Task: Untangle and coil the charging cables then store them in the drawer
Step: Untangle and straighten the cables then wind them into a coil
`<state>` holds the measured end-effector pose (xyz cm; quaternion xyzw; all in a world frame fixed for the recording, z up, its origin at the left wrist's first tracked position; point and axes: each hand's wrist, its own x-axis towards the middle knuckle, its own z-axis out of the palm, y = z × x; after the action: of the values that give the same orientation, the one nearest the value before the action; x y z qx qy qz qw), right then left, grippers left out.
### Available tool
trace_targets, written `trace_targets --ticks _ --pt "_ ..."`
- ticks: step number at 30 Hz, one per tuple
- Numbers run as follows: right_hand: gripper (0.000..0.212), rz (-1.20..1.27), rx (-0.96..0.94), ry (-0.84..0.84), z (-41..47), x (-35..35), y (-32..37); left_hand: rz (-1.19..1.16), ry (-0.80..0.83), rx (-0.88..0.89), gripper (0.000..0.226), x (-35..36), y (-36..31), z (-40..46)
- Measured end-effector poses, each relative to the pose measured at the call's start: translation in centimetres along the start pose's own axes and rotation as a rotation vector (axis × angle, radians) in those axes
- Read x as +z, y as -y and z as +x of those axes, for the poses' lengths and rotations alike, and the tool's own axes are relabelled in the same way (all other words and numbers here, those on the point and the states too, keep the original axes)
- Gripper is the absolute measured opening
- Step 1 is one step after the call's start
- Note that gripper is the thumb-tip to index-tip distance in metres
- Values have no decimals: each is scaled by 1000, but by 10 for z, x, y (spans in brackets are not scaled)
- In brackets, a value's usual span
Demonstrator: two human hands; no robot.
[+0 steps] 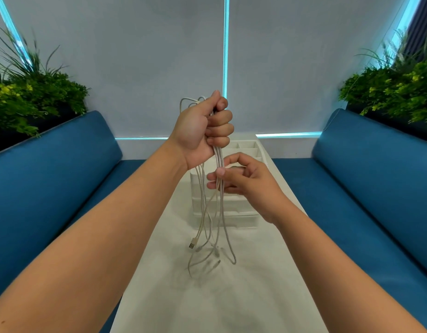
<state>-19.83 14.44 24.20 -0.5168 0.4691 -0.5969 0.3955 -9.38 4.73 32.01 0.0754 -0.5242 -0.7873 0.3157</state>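
A bunch of white charging cables (pixel 203 212) hangs from my left hand (pixel 203 126), which is raised above the table and closed in a fist around them. Small loops stick out above that fist. Just below it, my right hand (pixel 239 176) pinches one or two of the hanging strands between thumb and fingers. The loose ends, one with a USB plug (pixel 192 243), dangle just over the white table (pixel 255 284). Behind the cables stands a white drawer organiser (pixel 241 212) with open compartments on top; its drawers look closed.
Blue padded benches (pixel 63 176) run along both sides of the narrow table. Green plants (pixel 27 99) sit behind each bench back. A grey window blind fills the far wall.
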Motion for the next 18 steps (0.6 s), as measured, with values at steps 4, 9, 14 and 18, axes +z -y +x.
trace_targets --ticks 4,9,14,18 --pt "5 37 -23 -14 0 3 -3 -9 6 16 37 -1 -3 -1" --pt "19 -28 21 6 -2 4 -5 -4 9 19 36 -3 -1 -3" --pt "12 -62 24 129 -4 1 -16 -7 11 12 37 -2 -2 -5" --pt "5 61 5 136 -7 -3 -29 -10 8 10 38 0 -2 -6"
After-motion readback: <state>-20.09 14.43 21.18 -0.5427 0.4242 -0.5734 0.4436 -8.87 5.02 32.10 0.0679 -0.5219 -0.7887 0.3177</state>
